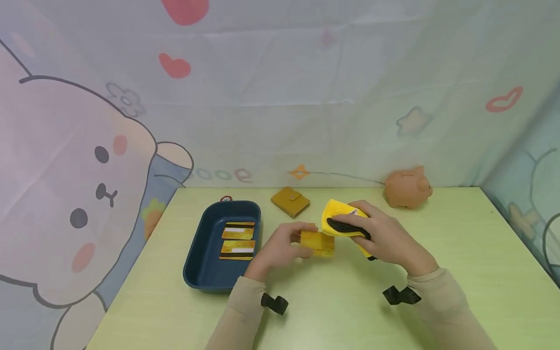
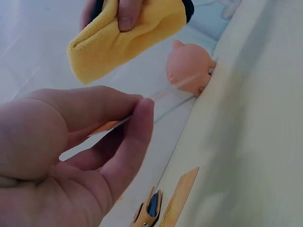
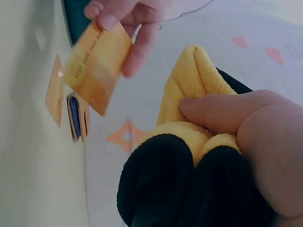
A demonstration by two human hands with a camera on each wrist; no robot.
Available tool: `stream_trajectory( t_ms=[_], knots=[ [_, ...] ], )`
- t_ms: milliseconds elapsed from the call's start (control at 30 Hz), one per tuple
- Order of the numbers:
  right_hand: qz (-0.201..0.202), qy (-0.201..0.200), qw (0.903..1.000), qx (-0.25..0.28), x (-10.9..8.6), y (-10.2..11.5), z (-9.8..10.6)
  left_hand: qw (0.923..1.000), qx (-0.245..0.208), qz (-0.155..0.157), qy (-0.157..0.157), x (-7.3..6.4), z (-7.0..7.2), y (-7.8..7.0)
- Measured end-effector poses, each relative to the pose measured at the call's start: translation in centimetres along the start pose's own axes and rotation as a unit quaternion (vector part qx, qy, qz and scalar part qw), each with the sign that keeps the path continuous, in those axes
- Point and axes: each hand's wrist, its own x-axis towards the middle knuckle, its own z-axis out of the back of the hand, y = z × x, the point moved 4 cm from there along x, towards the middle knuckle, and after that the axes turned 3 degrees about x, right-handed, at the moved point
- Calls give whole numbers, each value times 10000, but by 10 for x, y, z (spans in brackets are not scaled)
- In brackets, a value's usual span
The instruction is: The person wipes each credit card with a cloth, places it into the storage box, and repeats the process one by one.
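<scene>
Above the middle of the table, my left hand (image 1: 280, 247) pinches a gold bank card (image 1: 321, 246) between thumb and fingers. The right wrist view shows raised digits on that card (image 3: 97, 66), which is tilted. My right hand (image 1: 387, 238) grips a folded yellow cloth (image 1: 336, 214) with black edging, just right of the card and apart from it. In the left wrist view, the thumb presses into the cloth (image 2: 106, 42). Another gold card (image 3: 55, 92) lies on the table near the tan wallet (image 1: 290, 201); in the head view it is mostly hidden behind the held card.
A dark blue tray (image 1: 205, 274) stands on the left, with several gold cards (image 1: 237, 250) lying in it, their black stripes showing. At the back right sits an orange piggy bank (image 1: 407, 188). A patterned curtain (image 1: 284, 121) hangs behind the table's back edge.
</scene>
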Motion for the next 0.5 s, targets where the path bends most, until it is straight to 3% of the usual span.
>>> stream_trajectory(
  t_ms=[233,500],
  knots=[
    [219,-80,9997,60,4,10,-4,9941,-1050,196,172,0,-2,-4],
    [152,40,9999,23,5,13,-9,9869,-1587,231,167,0,-3,-7]
  ],
)
